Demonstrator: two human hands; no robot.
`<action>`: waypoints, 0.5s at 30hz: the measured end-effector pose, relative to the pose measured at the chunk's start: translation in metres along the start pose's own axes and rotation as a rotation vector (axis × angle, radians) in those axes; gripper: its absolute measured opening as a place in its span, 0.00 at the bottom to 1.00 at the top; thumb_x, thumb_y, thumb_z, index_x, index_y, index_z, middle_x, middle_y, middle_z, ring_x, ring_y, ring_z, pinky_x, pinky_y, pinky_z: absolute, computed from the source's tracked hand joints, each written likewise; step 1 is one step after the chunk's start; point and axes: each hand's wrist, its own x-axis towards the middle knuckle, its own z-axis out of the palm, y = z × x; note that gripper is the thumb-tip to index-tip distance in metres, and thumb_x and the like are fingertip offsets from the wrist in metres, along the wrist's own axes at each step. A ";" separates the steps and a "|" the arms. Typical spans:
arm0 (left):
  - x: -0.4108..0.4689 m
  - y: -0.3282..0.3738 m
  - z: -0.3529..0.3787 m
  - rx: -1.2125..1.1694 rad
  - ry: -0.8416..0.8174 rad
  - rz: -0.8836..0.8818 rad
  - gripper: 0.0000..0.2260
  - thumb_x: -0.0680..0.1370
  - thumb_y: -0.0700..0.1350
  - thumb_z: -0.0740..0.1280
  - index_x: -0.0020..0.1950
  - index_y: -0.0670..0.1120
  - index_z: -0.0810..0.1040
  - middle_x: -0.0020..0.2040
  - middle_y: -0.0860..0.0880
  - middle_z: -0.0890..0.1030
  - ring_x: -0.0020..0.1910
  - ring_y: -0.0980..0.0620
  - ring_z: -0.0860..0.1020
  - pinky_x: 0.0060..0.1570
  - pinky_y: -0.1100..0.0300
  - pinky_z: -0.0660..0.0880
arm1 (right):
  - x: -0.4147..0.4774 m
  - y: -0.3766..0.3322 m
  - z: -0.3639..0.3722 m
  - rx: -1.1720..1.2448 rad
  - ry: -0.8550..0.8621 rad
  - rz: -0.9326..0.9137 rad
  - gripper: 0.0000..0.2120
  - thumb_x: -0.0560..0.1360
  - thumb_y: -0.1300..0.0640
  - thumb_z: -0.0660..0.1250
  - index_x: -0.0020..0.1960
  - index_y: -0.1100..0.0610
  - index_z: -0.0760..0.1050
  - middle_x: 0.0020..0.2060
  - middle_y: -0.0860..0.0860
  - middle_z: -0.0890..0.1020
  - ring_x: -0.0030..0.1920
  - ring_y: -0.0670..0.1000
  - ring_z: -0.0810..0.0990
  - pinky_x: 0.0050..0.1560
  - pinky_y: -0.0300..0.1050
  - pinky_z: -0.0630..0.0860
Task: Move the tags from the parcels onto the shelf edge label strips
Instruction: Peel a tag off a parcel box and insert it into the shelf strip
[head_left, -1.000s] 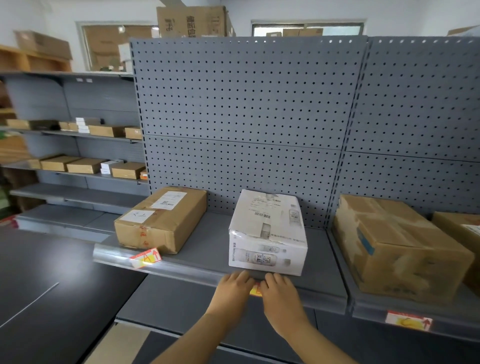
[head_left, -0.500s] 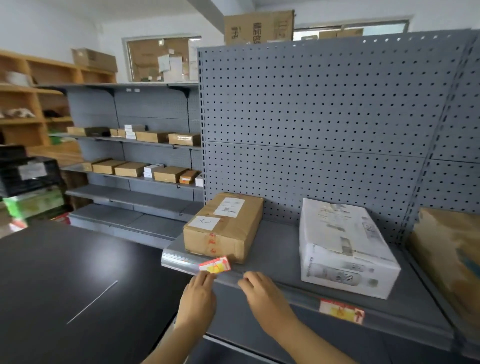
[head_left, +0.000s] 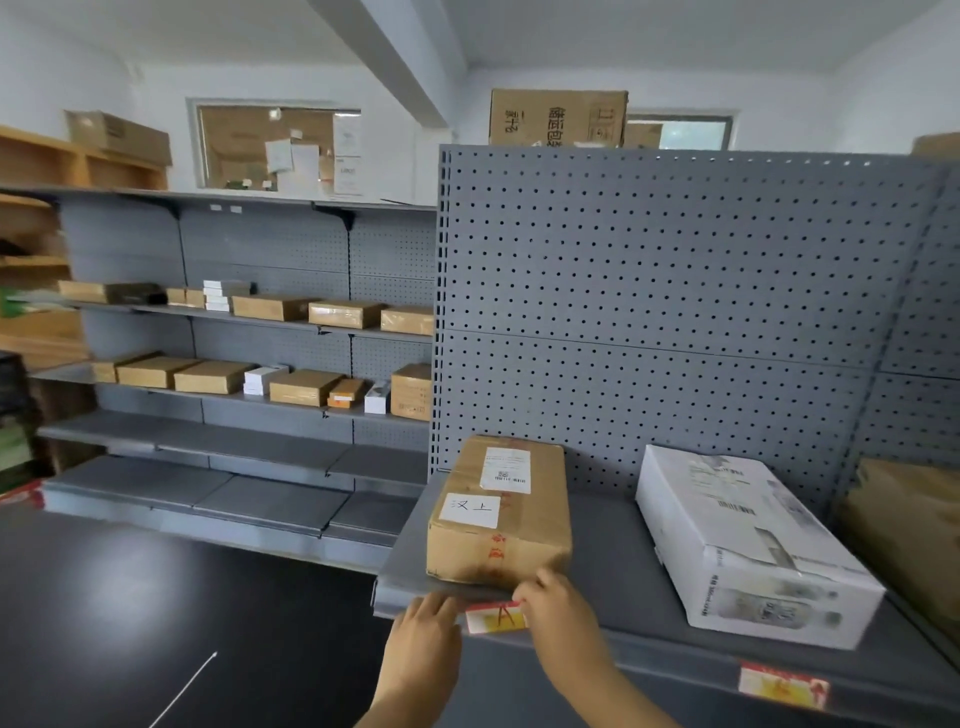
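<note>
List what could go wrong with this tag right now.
1. The tag sits tilted at the strip; pressed in like that, it may seat crooked or crease.
2. The right hand is close against the brown parcel, which stands at the shelf's front edge; a nudge could shift it.
3. The left hand covers the strip's end, so alignment there is hard to see.
</note>
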 end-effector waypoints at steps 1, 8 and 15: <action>0.001 -0.002 0.001 0.003 0.032 0.006 0.15 0.78 0.42 0.62 0.64 0.51 0.76 0.62 0.51 0.77 0.60 0.48 0.75 0.56 0.56 0.72 | 0.000 -0.001 0.002 -0.002 -0.011 -0.001 0.07 0.76 0.62 0.62 0.51 0.57 0.77 0.51 0.53 0.75 0.50 0.55 0.78 0.44 0.46 0.72; 0.010 -0.004 -0.006 -0.062 0.070 0.042 0.16 0.80 0.44 0.60 0.66 0.55 0.73 0.66 0.55 0.73 0.63 0.52 0.72 0.61 0.60 0.69 | -0.001 -0.017 0.007 0.084 -0.004 0.026 0.07 0.79 0.57 0.59 0.51 0.55 0.76 0.53 0.53 0.75 0.51 0.53 0.76 0.44 0.44 0.67; 0.005 -0.001 -0.005 -0.031 0.028 0.120 0.19 0.79 0.39 0.59 0.69 0.53 0.70 0.70 0.54 0.69 0.67 0.52 0.70 0.64 0.60 0.66 | -0.009 -0.025 0.010 -0.046 -0.078 0.062 0.12 0.79 0.63 0.57 0.60 0.57 0.74 0.59 0.54 0.74 0.60 0.54 0.72 0.55 0.47 0.71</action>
